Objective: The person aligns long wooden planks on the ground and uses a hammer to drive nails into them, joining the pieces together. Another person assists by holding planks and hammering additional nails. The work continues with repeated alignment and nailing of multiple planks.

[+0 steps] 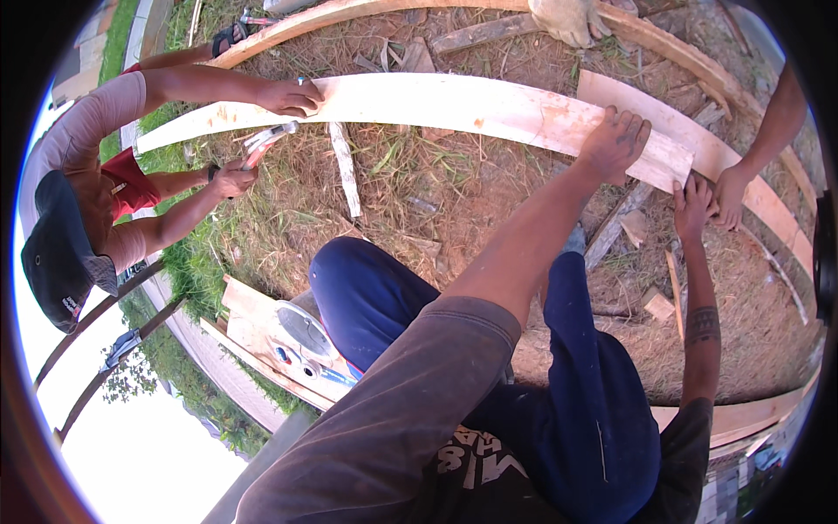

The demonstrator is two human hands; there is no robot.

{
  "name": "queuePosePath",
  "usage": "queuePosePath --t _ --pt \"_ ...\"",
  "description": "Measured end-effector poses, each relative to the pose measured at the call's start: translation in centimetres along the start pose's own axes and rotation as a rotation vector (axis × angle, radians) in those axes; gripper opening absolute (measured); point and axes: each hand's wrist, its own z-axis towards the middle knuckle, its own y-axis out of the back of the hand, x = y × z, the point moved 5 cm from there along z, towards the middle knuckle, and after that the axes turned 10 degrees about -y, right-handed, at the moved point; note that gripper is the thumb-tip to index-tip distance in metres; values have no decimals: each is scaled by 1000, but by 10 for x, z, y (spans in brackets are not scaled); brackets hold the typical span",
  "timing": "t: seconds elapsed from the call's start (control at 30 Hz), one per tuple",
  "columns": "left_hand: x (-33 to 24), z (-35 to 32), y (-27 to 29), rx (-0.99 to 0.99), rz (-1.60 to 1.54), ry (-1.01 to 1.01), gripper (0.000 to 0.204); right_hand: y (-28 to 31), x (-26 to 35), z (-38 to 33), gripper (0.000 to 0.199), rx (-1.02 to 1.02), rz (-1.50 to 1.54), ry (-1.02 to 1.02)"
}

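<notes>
A long pale wooden board (454, 103) stretches across the upper middle. My left hand (615, 144) is closed round the board toward its right end, fingers over the far edge. At that end, my right hand (692, 205) grips the lower corner, where the board overlaps a second board (738, 162). Another person's hand (731, 194) reaches in from the right, right beside mine. At the left, a person in a dark cap rests one hand (292, 96) on the long board and holds a claw hammer (266, 140) in the other.
A gloved hand (567, 19) rests by another long plank (349, 19) at the top. Wood scraps (656, 304) and a narrow stick (343, 170) lie on the grassy soil. Near my bent knee (367, 279), boards and a grey round-topped object (304, 327) lie at lower left.
</notes>
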Motion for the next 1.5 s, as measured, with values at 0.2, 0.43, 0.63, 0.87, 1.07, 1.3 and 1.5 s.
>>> queuePosePath --t 0.2,0.43,0.63,0.87,1.07,1.3,1.5 --pt "-2 1 3 38 -3 -6 112 -2 -3 0 55 -3 10 -14" --pt "5 0 3 -11 -34 -16 114 13 12 8 53 -2 27 -33" --pt "3 -1 -3 0 -10 -9 115 15 16 7 56 -2 37 -43" --pt "4 2 -2 -19 -27 -18 112 13 12 7 58 -4 18 -56" --pt "4 1 -3 -14 -6 -5 110 15 15 7 57 33 5 -70" --pt "3 3 -3 -1 -4 -3 110 13 12 7 56 -11 6 -48" --pt "4 1 -1 -94 8 4 110 14 14 8 55 -29 17 -51"
